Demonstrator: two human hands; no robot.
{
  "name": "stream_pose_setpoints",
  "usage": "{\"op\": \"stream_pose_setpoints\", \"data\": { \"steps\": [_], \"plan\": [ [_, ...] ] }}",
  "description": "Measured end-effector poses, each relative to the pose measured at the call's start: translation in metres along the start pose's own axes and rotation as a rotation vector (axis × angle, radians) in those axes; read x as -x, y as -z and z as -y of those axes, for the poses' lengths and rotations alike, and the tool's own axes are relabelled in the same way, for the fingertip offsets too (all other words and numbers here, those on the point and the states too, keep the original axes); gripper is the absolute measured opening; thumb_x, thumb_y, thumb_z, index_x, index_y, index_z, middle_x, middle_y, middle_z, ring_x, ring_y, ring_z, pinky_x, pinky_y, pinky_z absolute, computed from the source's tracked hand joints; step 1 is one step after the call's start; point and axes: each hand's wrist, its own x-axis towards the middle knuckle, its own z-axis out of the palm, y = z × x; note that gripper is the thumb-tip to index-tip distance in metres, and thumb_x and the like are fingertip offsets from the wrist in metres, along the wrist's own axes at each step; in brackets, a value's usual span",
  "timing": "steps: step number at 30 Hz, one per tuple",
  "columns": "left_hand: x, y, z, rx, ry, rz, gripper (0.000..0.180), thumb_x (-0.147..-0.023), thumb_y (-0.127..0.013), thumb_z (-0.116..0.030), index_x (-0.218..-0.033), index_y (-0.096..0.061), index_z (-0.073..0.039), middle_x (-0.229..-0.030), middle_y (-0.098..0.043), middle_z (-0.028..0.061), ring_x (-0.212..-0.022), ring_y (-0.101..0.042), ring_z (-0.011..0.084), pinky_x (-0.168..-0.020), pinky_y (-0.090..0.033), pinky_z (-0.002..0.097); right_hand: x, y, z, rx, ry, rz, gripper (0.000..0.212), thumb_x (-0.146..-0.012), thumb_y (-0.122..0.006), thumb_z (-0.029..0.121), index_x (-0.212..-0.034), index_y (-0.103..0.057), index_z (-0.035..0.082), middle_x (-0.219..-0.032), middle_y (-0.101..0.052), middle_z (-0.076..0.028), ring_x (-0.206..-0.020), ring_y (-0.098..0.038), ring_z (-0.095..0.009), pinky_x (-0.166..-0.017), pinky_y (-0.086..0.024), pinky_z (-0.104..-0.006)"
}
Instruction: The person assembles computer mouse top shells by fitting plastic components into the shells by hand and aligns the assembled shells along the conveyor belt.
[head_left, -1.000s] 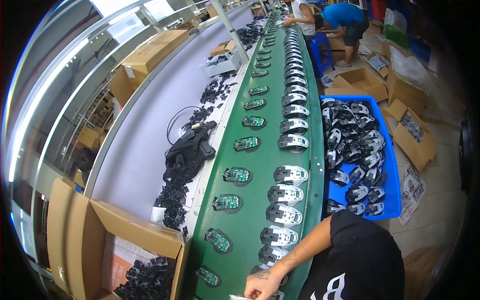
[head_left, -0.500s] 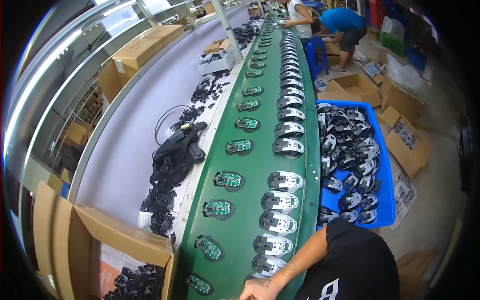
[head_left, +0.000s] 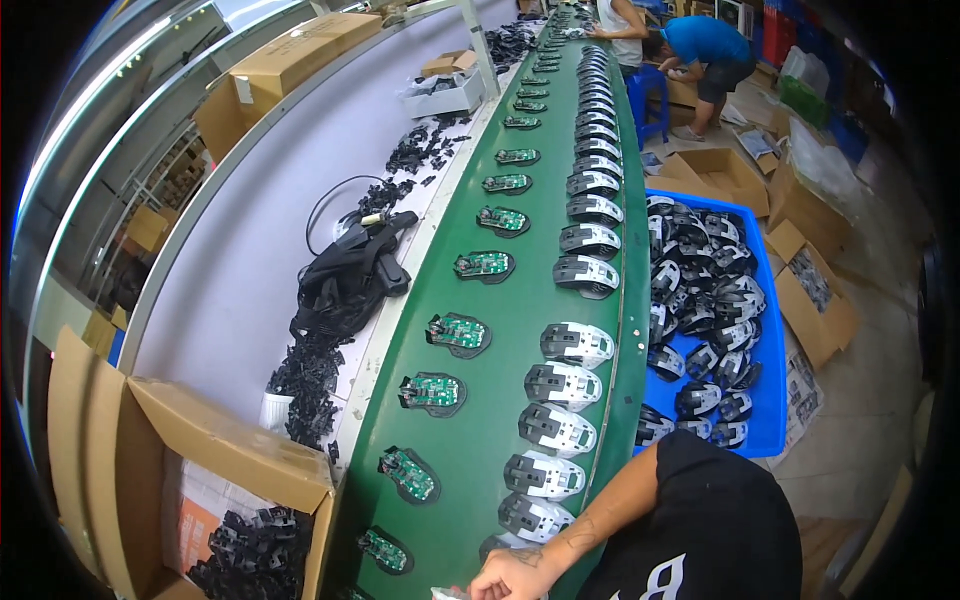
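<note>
My right hand (head_left: 510, 573) reaches in at the lower edge from a black sleeve, its fingers curled over the near end of the green belt. A whitish piece (head_left: 447, 594) shows at the fingertips, mostly cut off by the frame edge, so its kind is unclear. Close beside the wrist stands the row of white and black computer mouse shells (head_left: 541, 474). To their left runs a row of mouse bases with green circuit boards (head_left: 409, 474); the nearest full one (head_left: 385, 550) lies left of my hand. My left hand is out of view.
A blue bin (head_left: 773, 400) of mouse shells stands right of the belt (head_left: 480, 370). An open carton (head_left: 240, 440) of black parts sits at the near left. Black parts (head_left: 303, 385) and a black bag (head_left: 350, 280) lie along the ledge. Two people work at the far right.
The rows of mouse bases and shells appear slightly shifted in the picture as the view moves. My right hand has shifted slightly left and up, and the whitish piece shows more at its fingertips.
</note>
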Motion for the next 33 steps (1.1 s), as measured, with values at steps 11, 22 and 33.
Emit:
{"op": "stream_pose_setpoints", "data": {
  "steps": [11, 22, 33],
  "plan": [
    [0.002, -0.001, -0.006, -0.012, 0.026, -0.009, 0.082, -0.064, -0.067, 0.016, -0.138, -0.037, -0.003, -0.129, -0.05, 0.0193, -0.116, -0.05, 0.029, -0.098, -0.041, 0.0376, -0.002, -0.006, -0.013, -0.042, 0.071, 0.027, 0.018, -0.083, -0.062, 0.016, -0.093, -0.064, 0.002, -0.071, -0.069, -0.006, -0.061, -0.067, -0.013, -0.055, -0.053, -0.0266],
    [-0.001, 0.0, -0.005, -0.034, 0.034, 0.017, 0.081, -0.066, -0.063, 0.017, -0.139, -0.034, -0.003, -0.128, -0.049, 0.0217, -0.117, -0.05, 0.0292, -0.098, -0.041, 0.0385, -0.005, -0.006, -0.018, -0.015, 0.08, 0.028, 0.017, -0.084, -0.061, 0.016, -0.093, -0.064, 0.002, -0.07, -0.069, -0.007, -0.061, -0.067, -0.013, -0.055, -0.054, -0.0268],
    [0.0, 0.003, -0.005, -0.037, 0.072, -0.009, 0.08, -0.068, -0.065, 0.013, -0.14, -0.033, -0.003, -0.129, -0.049, 0.0214, -0.117, -0.049, 0.0297, -0.099, -0.041, 0.0388, -0.008, -0.009, -0.027, -0.012, 0.119, 0.025, 0.02, -0.085, -0.061, 0.019, -0.094, -0.064, 0.001, -0.07, -0.069, -0.006, -0.062, -0.066, -0.013, -0.054, -0.053, -0.0268]
  ]
}}
